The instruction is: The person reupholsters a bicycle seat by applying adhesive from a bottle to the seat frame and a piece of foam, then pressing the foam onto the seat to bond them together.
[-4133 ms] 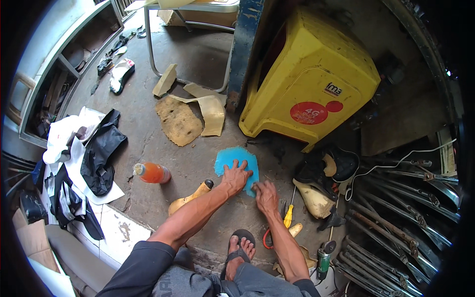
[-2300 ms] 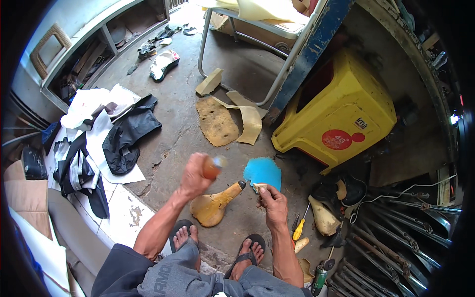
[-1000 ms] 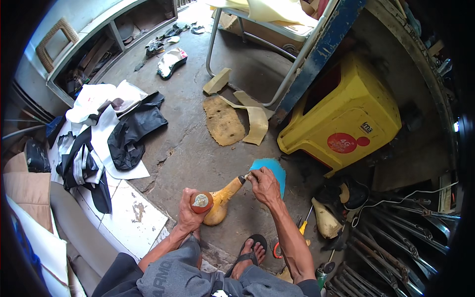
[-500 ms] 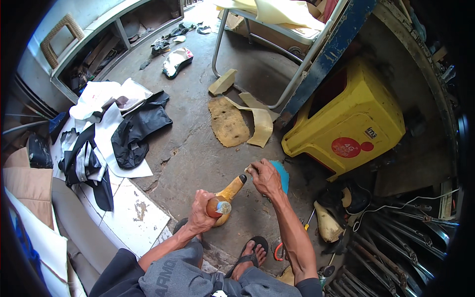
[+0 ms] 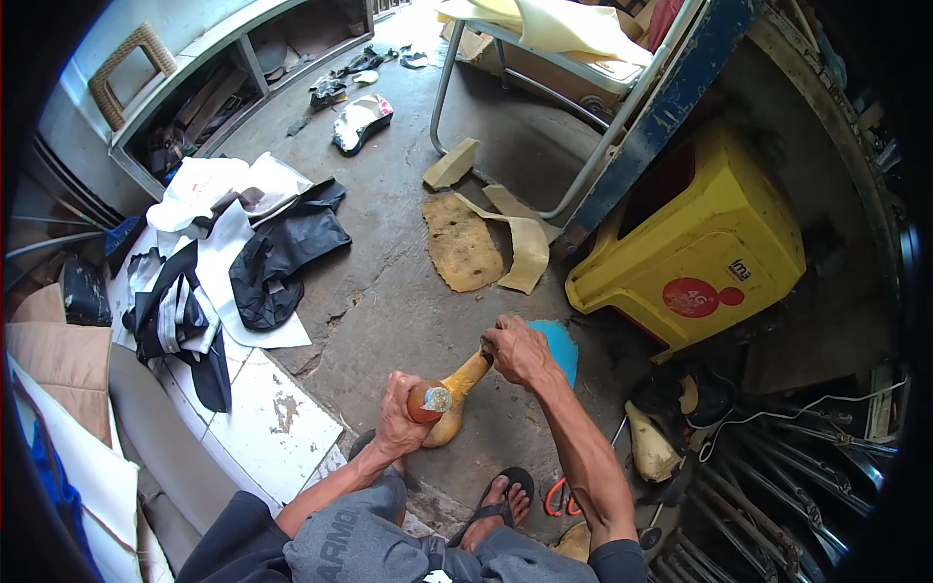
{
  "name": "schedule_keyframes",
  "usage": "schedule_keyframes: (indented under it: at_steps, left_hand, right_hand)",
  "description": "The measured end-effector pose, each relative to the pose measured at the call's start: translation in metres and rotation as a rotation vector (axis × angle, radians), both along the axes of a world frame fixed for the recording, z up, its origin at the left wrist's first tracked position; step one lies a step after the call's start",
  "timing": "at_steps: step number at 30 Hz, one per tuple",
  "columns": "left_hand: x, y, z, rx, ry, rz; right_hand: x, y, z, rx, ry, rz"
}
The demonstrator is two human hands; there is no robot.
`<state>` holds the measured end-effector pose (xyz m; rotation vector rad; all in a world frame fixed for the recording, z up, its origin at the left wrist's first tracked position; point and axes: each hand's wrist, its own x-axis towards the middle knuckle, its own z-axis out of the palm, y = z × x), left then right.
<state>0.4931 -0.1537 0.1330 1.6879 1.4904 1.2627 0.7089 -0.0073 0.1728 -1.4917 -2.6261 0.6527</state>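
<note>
A yellow-tan shoe last [image 5: 465, 381] lies slanted in front of me, its wide rounded end close to my legs. My left hand [image 5: 397, 416] is closed round an amber rounded object [image 5: 426, 402] with a pale, shiny top; its kind I cannot tell. That object stands over the last's wide end. At the narrow far end, my right hand [image 5: 519, 348] is closed, fingertips against the dark tip. Whatever those fingers pinch is hidden. Beyond that hand, a blue flat piece [image 5: 558, 352] rests on the floor.
Cut tan sheets [image 5: 465, 243] lie ahead, by a metal-legged chair [image 5: 443, 97]. A yellow plastic stool [image 5: 724, 233] lies tipped at the right. Black and white material scraps [image 5: 277, 257] are heaped at the left. Orange-handled scissors [image 5: 556, 497] and another last [image 5: 653, 445] are at the lower right.
My right hand has come down onto the narrow end of the last, covering its dark tip. Earlier it was just apart from it. My left hand keeps its hold; the whole view has shifted slightly.
</note>
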Motion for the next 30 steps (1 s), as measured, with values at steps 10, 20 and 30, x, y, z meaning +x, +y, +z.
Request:
schedule_keyframes:
  at_steps: [10,20,30]
  left_hand:
    - [0.002,0.001,0.000,0.041,0.048,-0.003]
    - [0.005,0.002,-0.002,0.030,0.036,-0.041]
    - [0.005,0.000,-0.001,0.043,0.062,-0.034]
  right_hand:
    - [0.026,-0.038,-0.007,0.200,0.076,0.104]
    - [0.026,-0.058,-0.020,0.323,0.375,-0.249]
    - [0.017,-0.038,-0.004,0.146,0.329,-0.222]
